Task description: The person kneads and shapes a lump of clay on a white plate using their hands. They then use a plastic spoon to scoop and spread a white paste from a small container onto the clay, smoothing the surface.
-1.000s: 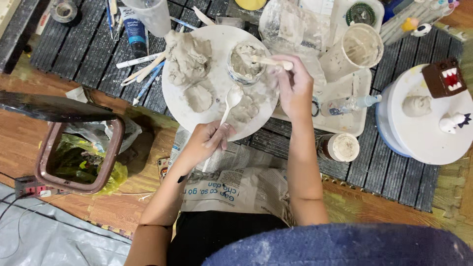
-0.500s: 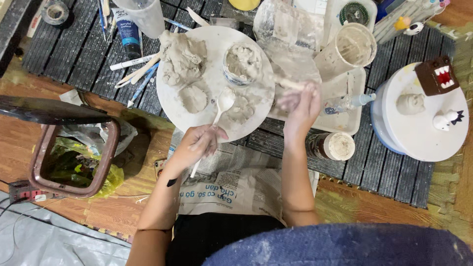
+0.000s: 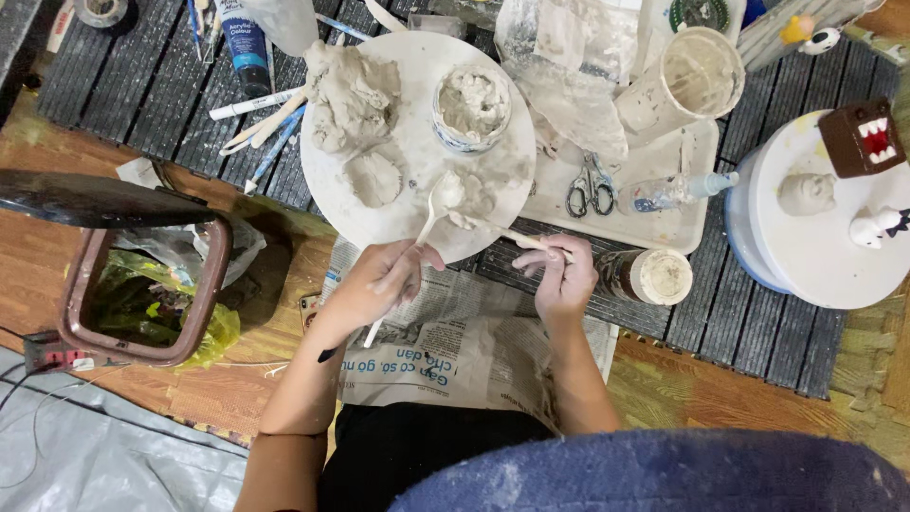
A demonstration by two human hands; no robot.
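My left hand (image 3: 377, 283) holds a white spoon (image 3: 439, 204) by its handle, the bowl resting on the near edge of a round white board (image 3: 417, 66). My right hand (image 3: 561, 280) grips a thin wooden stick (image 3: 512, 236) whose clay-covered tip touches the board beside the spoon. On the board lie a big lump of grey clay (image 3: 349, 93), a flattened clay piece (image 3: 375, 177) and a small bowl full of clay (image 3: 472, 106). A sheet of newspaper (image 3: 460, 341) lies under my forearms.
A brown bin with a plastic liner (image 3: 142, 294) stands at left. A white tray (image 3: 675, 228) holds scissors (image 3: 590, 185) and a small bottle. A clay-smeared cup (image 3: 692, 81), a jar (image 3: 652, 277), brushes and a paint tube (image 3: 248, 47) lie around. A round white stand (image 3: 815, 251) carries small figures.
My right hand has drawn back from the small clay bowl toward me, bringing the stick down to the board's near edge. The left hand has stayed on the spoon.
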